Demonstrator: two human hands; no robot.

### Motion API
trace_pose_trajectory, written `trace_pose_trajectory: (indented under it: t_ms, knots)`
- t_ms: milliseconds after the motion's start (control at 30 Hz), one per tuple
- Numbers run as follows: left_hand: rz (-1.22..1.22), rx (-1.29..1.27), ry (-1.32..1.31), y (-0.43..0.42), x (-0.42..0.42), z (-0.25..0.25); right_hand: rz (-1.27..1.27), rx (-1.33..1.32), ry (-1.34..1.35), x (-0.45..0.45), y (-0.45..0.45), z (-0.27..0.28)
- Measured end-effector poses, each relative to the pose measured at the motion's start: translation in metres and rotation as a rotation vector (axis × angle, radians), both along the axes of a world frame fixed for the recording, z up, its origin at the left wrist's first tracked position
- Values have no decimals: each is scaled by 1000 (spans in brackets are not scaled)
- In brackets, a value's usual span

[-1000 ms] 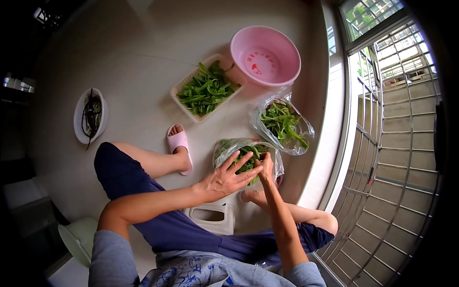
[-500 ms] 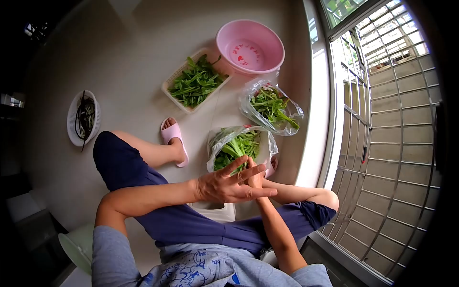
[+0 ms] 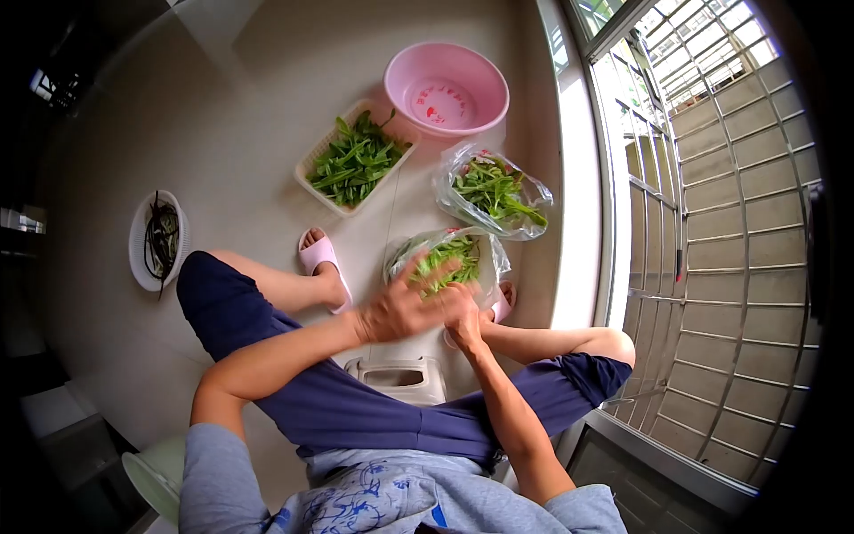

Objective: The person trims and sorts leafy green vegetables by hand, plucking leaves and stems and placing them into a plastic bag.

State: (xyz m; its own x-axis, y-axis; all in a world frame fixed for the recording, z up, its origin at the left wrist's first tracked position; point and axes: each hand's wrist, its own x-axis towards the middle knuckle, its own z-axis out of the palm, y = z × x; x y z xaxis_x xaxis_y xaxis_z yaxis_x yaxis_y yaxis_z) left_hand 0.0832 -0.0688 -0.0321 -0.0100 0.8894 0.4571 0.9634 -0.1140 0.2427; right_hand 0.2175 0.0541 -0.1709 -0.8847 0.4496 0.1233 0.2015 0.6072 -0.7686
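Observation:
My right hand (image 3: 463, 318) is closed around the stem end of a bunch of leafy greens (image 3: 442, 263), whose leaves point away from me. Motion smears my left hand (image 3: 400, 304), held just left of the right one; its fingers look spread and I see nothing in them. Beneath both hands lies an open clear plastic bag (image 3: 492, 263) with more greens inside. Beyond it, a second clear bag (image 3: 537, 198) holds loose greens.
A rectangular basket (image 3: 313, 193) of picked leaves stands on the tiled floor, beside a pink basin (image 3: 487, 78). At far left sits a white oval basket (image 3: 136, 238) with dark, thin strips. A beige plastic stool (image 3: 431, 384) is between my legs. The barred window (image 3: 738, 267) runs along the right.
My left hand has shifted left and away from me, going from sharp to blurred. My right hand has moved slightly, still with the bunch of greens in it. The view has tilted a little.

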Motion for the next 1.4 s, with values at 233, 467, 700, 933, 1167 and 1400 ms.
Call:
trace_pose_trajectory:
  t_ms: [233,467,700,933,1167,1400]
  knots:
    - [338,-226,-133,-1,-44,-42,-218,-488,-94,1,2,7]
    - [205,-310,-75,29,8,-82,-214,-497,6,-1,3,13]
    - [272,-156,-55,33,17,-86,-338,-1208,-62,-2,31,18]
    - [300,-198,-47,15,23,-100,-498,-1075,6,-2,55,36]
    - [421,-206,-124,25,25,-109,-317,-843,267,-5,77,86]
    - [675,91,-548,41,10,1,0,-424,159,-20,93,167]
